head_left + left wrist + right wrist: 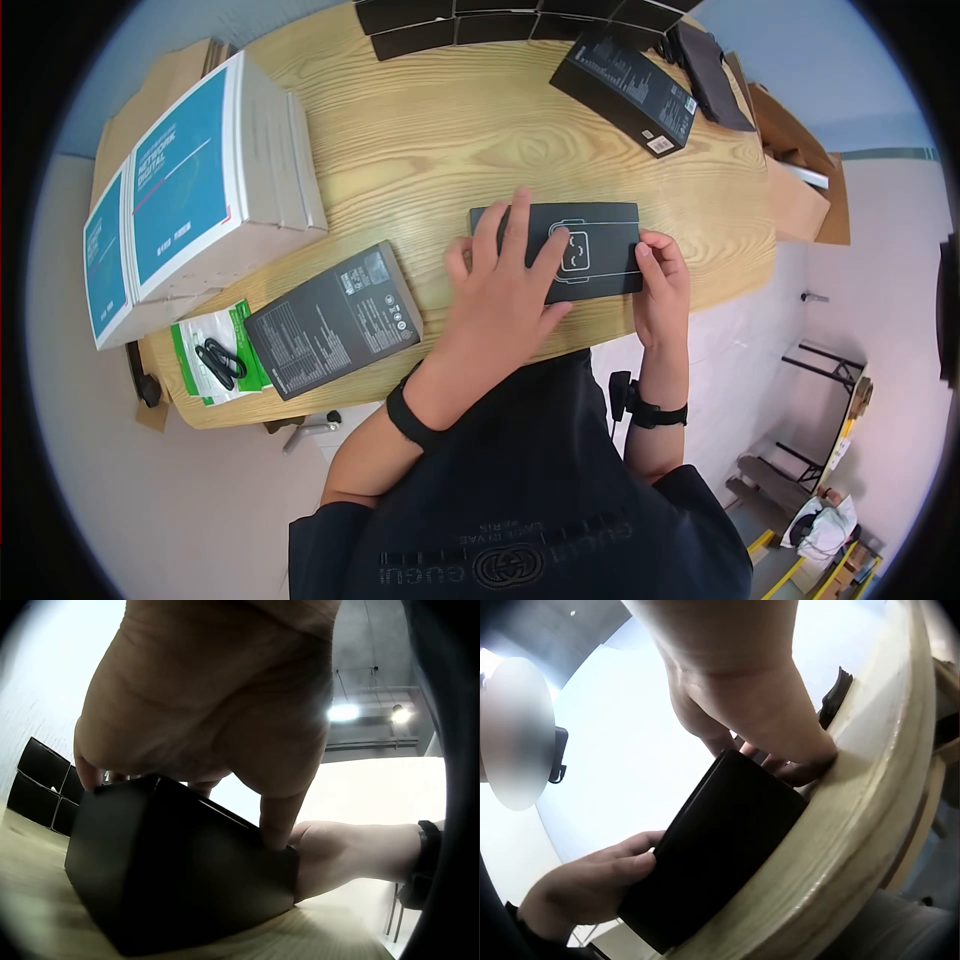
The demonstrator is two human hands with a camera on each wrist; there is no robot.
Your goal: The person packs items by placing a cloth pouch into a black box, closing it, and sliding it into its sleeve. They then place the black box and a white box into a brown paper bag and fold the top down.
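A black box point(600, 240) with a line drawing of a watch lies near the table's front edge. Over its top my left hand point(500, 300) rests with fingers spread, the thumb by the near edge. My right hand point(665, 290) grips the box's right end, thumb on the near side. In the left wrist view the fingertips of my left hand point(210, 690) touch the upper edges of the box point(195, 870). The right wrist view has my right hand point(757, 712) at one end of the box point(720, 840) and my left hand point(592, 885) at the other.
A printed dark box point(335, 320) lies left, beside a green-white packet point(215, 355) with a black cable. White boxes with blue labels point(180, 180) stand behind. Black boxes point(490, 25), another printed box point(625, 90) and a dark pouch point(710, 80) lie along the wooden table's point(420, 130) far side.
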